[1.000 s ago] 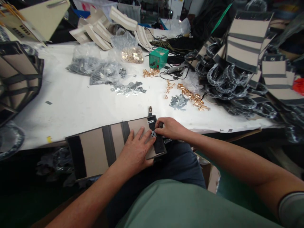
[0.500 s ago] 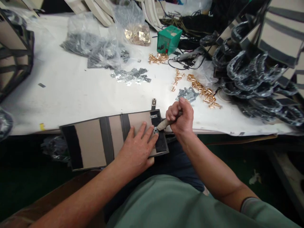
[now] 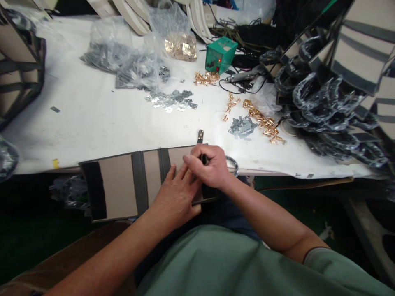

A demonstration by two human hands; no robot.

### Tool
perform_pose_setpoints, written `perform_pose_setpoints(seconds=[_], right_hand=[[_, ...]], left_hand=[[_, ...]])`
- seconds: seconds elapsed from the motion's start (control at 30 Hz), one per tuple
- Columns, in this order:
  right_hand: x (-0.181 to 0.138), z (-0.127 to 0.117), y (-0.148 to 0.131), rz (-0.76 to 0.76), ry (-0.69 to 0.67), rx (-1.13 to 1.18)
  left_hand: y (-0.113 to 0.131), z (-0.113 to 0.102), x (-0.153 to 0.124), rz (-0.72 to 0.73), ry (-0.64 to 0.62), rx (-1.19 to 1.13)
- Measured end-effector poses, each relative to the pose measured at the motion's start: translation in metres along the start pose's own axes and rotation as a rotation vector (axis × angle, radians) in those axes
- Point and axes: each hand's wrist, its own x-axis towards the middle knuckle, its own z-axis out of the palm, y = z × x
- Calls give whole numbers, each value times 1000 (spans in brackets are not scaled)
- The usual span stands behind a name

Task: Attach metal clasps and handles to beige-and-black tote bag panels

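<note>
Right hand (image 3: pixel 210 166) I see curled around a dark tool, pressing on the tan-and-black panel (image 3: pixel 123 185) overhanging the white table (image 3: pixel 92 123) edge; left hand (image 3: pixel 175 197) lies flat on it. Beyond, clear bags (image 3: pixel 135 68) hold metal parts; bare tabletop between.

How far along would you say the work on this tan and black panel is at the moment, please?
Looks done: a strap end with metal hardware already sticks out past the panel at its far edge. In hand: the left hand lies flat on the panel while the right hand presses a dark tool down at its right end; the spot underneath is hidden. Left: loose gold fittings and grey plates lie unused on the table.
</note>
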Motion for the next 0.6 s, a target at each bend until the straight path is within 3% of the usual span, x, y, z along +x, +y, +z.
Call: perform_pose_setpoints(seconds=[0.07,0.27,0.47,0.6], right_hand=[[4,3,-4,-4,-84,-57],[22,2,-12,126,-86,128],[21,14,-12,-28,-306,-88],[15,11,-5,-105,-349,-149]], left_hand=[[-1,4,-4,-20,41,-28],[-2,15,-11,-29,112,-82],[-3,12,-10,-56,125,-140],[-4,10,-11,-61,115,-147]])
